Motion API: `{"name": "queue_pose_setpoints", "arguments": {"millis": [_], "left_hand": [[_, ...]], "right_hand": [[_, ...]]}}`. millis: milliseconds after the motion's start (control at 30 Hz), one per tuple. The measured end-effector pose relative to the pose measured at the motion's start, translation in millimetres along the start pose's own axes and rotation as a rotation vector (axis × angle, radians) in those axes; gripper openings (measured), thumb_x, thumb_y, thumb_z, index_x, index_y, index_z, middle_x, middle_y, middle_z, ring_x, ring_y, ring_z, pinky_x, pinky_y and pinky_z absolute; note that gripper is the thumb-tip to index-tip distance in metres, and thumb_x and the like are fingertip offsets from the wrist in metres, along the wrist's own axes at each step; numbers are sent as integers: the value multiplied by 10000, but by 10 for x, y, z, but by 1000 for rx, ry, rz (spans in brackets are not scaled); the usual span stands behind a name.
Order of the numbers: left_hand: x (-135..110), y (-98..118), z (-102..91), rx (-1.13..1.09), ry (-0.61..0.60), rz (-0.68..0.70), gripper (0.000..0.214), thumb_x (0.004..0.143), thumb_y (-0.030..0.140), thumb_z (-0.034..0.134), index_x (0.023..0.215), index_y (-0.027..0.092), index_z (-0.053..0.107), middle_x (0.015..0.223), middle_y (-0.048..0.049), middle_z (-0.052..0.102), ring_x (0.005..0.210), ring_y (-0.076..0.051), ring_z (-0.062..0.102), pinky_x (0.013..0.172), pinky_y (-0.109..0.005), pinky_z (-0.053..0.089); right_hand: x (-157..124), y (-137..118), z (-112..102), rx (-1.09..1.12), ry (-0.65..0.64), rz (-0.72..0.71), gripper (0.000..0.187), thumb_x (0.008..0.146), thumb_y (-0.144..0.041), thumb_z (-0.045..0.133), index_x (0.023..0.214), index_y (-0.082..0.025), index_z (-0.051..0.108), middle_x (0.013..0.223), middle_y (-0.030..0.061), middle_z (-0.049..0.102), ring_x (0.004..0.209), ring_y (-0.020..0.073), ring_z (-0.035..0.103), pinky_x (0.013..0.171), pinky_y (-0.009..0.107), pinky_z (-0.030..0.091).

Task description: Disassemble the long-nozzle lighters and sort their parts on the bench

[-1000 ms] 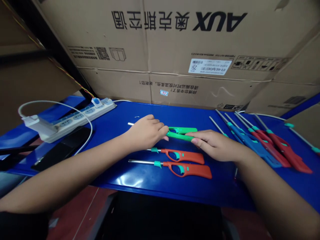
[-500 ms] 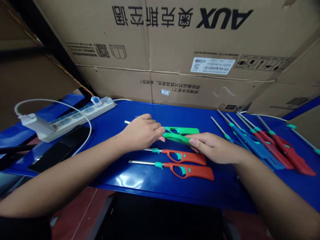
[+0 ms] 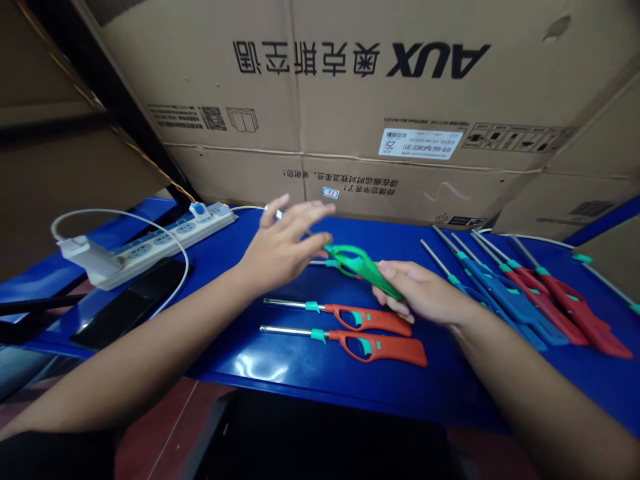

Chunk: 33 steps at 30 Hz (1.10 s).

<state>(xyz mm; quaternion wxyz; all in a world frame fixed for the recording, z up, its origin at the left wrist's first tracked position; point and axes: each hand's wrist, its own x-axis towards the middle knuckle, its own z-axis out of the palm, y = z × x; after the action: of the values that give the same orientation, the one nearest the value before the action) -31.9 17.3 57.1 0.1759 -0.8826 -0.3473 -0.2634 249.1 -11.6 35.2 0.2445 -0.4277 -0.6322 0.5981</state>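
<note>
1. Green gas lighter [image 3: 361,265] was held above the blue table [image 3: 320,370], tilted, its nozzle end pointing toward 10 o'clock.
2. The right hand [image 3: 425,300] was closed around the rear of its handle, a grip that left the trigger loop free and kept the nozzle away from the body.
3. The left hand [image 3: 280,253] hovered at 9 o'clock of the lighter with fingers spread wide and nothing in it; whether the thumb touched the lighter's front, I cannot tell.
4. Two orange lighters [image 3: 380,321] lay just toward 6 o'clock, parallel, nozzles to 9 o'clock, apparently lined up as a matching pair.
5. At 3 o'clock, blue lighters [image 3: 505,297] and red lighters [image 3: 570,307] lay side by side, grouped by colour.
6. A power strip [image 3: 155,239] and a black phone [image 3: 131,301] sat at 9 o'clock, well apart.
7. An AUX cardboard box [image 3: 400,100] stood behind at 12 o'clock.
</note>
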Motion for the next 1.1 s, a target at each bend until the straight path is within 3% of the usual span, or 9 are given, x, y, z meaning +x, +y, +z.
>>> {"name": "queue_pose_setpoints", "arguments": {"millis": [100,200,267,367,500,700,867,967,1100], "left_hand": [[77,108,-48,-243,206,-379,359,1012,467,394,1020,214,649,1248,-101,648,1226,-277,553,1064,-477,389],[213,319,64,-774,-73,-546,525,1021,541,265,1043,173,639,1035,-94,707,971,-224,662,860,-381,525],[293,467,166,-1011,-238,-552,521,1010,561,275,1025,164,613,959,-74,699,863,-196,664,772,-337,539],[330,595,191,-1008,-224,-516,378,1001,497,362,911,179,546,837,-26,657,758,-158,631,695,-282,514],[234,620,-35,-594,-433,-340,322,1022,405,328,907,188,536,740,-20,634,650,-167,610,602,-274,457],[88,775,-327,-194,-650,-41,263,981,317,379,894,169,578,676,-65,641,560,-225,620,489,-299,394],[-111,981,-523,-135,-589,169,146,950,278,442,891,190,543,666,-43,633,504,-221,597,447,-301,395],[-230,1116,-658,-136,-591,244,175,968,296,418,856,204,515,661,-37,618,483,-222,583,442,-315,422],[-267,1236,-740,-123,-649,199,89,913,284,502,852,219,501,691,-31,629,500,-244,605,446,-340,454]], "right_hand": [[82,15,62,191,268,-144,536,936,-679,410,1068,-185,572,692,-13,631,442,110,508,447,269,450],[128,26,215,117,320,-270,482,972,-625,365,1115,-204,552,870,35,695,577,147,618,564,311,509],[96,16,322,-202,303,-322,413,1007,-532,346,973,-202,593,845,47,703,651,162,643,620,311,494],[-50,-59,390,-902,414,-501,386,1010,-379,404,753,-194,626,729,54,694,676,178,623,649,320,430],[-248,-246,338,-1551,656,-839,258,972,-332,532,1048,-152,701,1017,129,736,936,268,636,823,401,401],[-299,-417,368,-1627,-36,-360,247,979,-325,512,906,-151,672,806,90,704,747,249,647,669,368,383],[-607,-534,461,-1283,-291,-175,294,1007,-410,426,942,-215,636,816,26,716,648,185,640,536,309,318],[-834,-481,567,-1191,-312,-189,292,990,-439,445,878,-231,617,746,-5,693,560,153,599,467,301,274],[-982,-308,718,-1508,-92,-445,266,965,-386,503,777,-223,597,615,14,629,473,185,540,450,355,249]]}}
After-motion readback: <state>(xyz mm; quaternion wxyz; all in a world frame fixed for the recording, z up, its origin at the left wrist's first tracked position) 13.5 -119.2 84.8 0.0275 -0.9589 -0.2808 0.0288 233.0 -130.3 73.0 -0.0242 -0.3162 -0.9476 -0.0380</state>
